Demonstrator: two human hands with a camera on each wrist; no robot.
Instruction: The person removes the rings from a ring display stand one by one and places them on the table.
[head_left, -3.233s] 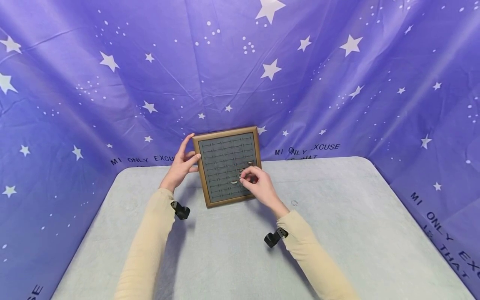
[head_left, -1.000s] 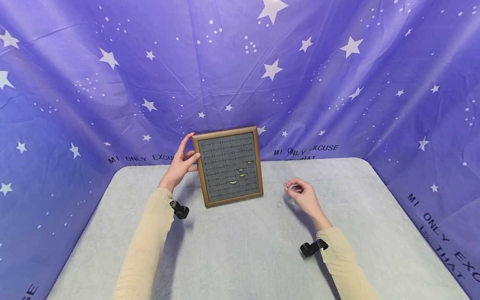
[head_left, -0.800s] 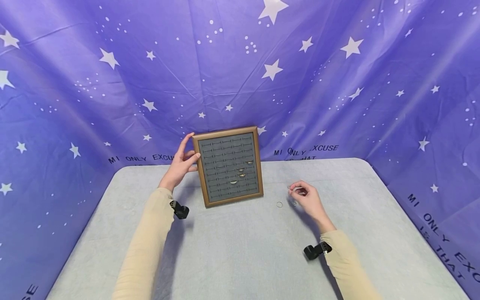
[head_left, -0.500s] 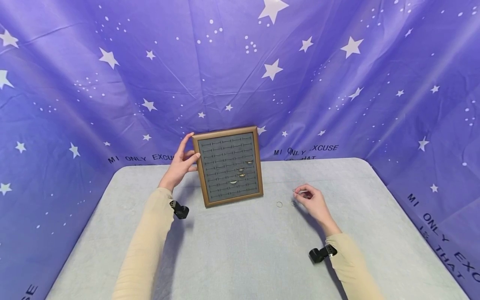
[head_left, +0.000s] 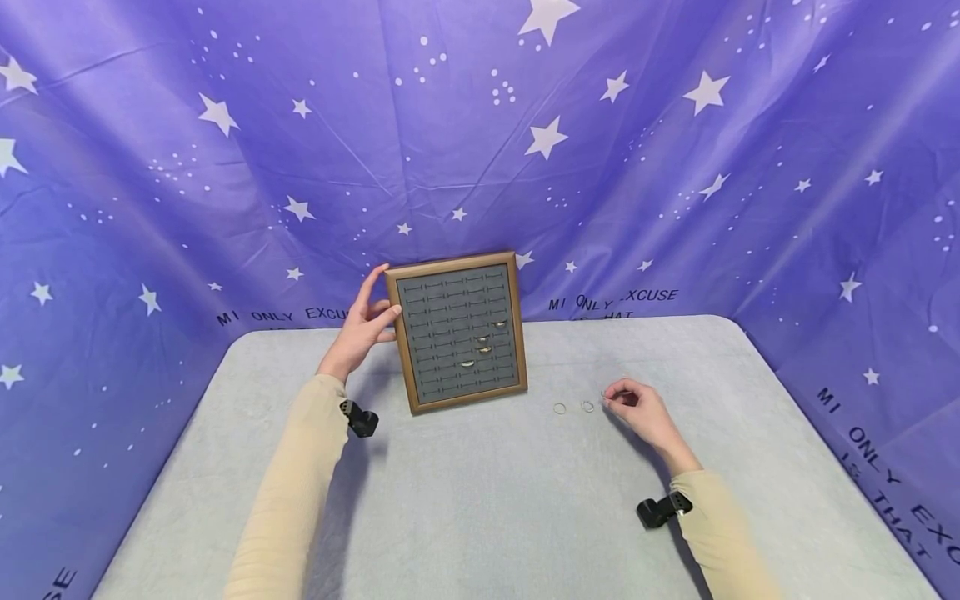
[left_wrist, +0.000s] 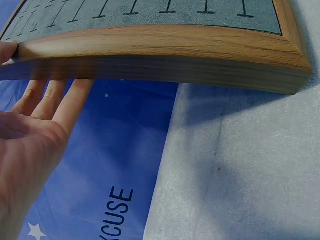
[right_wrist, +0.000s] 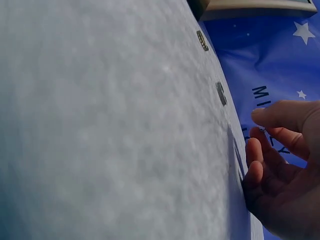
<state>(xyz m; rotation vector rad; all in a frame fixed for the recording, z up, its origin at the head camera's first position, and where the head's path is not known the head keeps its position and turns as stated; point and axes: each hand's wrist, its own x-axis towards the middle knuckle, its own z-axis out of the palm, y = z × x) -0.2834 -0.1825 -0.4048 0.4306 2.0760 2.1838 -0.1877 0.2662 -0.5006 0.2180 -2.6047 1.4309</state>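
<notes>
The framed ring display is standing on the surface near its far edge, leaning slightly, its slotted grey panel facing the person so that every row is lying in view and within reach. The left grip is clasping the display's left side, the thumb resting on the front moulding and other fingers reaching round behind; this hold is presumably steadying the display, though whether a rear support is sharing the load is hidden. Four seated rings are occupying slots in the panel's middle and lower rows, towards its right, each band protruding and so staying easy to pinch. To the right of the display, a gold-toned ring and a second loose ring are lying apart on the surface, a spacing that is leaving room for fingertips around each. Just beyond them, the right grip is apparently pinching a small ring between thumb and fingertip, a delicate hold suiting so slight an object; its details are too small to tell.
</notes>
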